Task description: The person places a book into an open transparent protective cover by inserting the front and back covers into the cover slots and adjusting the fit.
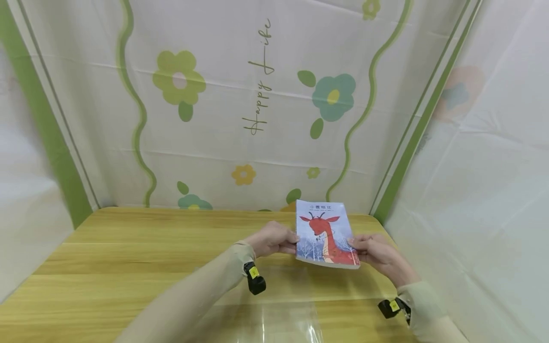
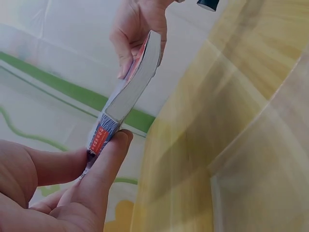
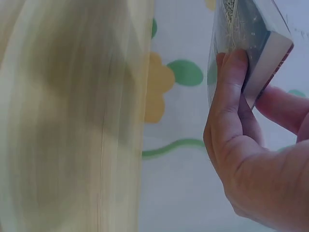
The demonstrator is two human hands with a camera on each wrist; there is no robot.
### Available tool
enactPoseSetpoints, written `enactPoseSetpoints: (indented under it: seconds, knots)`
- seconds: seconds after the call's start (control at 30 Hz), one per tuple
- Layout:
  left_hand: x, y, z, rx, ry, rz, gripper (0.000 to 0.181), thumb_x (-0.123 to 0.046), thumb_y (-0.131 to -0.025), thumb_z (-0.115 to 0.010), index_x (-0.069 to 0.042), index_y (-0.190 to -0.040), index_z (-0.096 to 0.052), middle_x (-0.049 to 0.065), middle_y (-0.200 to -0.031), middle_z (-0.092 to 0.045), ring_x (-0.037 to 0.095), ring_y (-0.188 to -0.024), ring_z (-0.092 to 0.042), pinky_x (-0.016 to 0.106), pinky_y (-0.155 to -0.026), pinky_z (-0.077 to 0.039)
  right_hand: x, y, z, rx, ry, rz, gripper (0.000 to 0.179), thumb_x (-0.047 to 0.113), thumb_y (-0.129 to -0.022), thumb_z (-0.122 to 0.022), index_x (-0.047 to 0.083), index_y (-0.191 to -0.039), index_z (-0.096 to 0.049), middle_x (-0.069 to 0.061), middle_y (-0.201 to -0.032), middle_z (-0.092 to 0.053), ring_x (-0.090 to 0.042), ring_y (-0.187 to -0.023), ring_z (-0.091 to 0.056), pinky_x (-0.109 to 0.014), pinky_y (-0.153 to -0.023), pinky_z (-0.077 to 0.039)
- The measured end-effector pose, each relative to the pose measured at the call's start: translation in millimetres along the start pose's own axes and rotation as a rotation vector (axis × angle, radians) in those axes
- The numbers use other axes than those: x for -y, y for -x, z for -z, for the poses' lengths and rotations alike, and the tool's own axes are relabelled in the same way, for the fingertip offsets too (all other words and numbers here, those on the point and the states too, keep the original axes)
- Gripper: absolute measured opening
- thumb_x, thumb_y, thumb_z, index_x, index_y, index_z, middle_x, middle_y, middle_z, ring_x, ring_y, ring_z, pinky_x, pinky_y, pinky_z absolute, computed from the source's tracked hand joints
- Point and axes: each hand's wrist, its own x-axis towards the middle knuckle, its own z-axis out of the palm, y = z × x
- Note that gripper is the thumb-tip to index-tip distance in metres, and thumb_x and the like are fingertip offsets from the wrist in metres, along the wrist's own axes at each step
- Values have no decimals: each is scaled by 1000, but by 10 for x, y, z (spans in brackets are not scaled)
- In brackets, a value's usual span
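A paperback book [image 1: 323,231] with a red deer on a pale blue cover is held up over the wooden table, its cover facing up toward the head camera. At its spine side, my left hand [image 1: 276,239] pinches the edge between thumb and fingers. My right hand [image 1: 379,252] grips the opposite edge, thumb on the cover. In the left wrist view the book [image 2: 137,79] shows its white page edges and part of the spine. From the right wrist, fingers [image 3: 229,92] lie against the back cover.
On the wooden table [image 1: 128,267] near the front lies a clear plastic sheet or bag [image 1: 279,314], glinting in the light. A flower-printed curtain [image 1: 240,105] hangs behind the table's far edge, and pale fabric [image 1: 484,200] closes off the right side.
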Motion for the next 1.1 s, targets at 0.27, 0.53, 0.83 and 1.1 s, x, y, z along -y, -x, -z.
enactPoseSetpoints:
  seconds: [0.27, 0.53, 0.83, 1.1]
  knots:
    - [122, 315, 129, 66, -48, -12, 13, 4, -94, -61, 13, -102, -67, 22, -91, -70, 30, -81, -71, 36, -72, -59, -116, 200, -180, 89, -22, -24, 19, 3, -96, -61, -12, -108, -61, -14, -96, -68, -23, -88, -68, -37, -82, -56]
    - [117, 544, 240, 87, -60, -34, 17, 3, -94, -62, 12, -107, -68, 22, -93, -70, 29, -81, -71, 35, -72, -59, -129, 297, -318, 110, -74, -28, 17, 2, -95, -62, -8, -107, -58, -13, -96, -68, -23, -88, -68, -37, -83, -56]
    - [150, 787, 371, 116, -67, -65, 18, 3, -94, -61, 13, -108, -68, 23, -95, -70, 29, -82, -71, 36, -73, -59, -117, 383, -506, 153, -71, -17, 18, 4, -95, -62, -8, -108, -58, -14, -99, -68, -24, -91, -67, -38, -85, -55]
    - [250, 936, 553, 157, -81, -81, 19, 1, -94, -62, 14, -107, -67, 24, -94, -70, 26, -78, -71, 37, -72, -59, -208, 451, -727, 190, -81, 9, 12, 2, -94, -63, -6, -101, -57, -15, -96, -68, -23, -86, -68, -36, -78, -57]
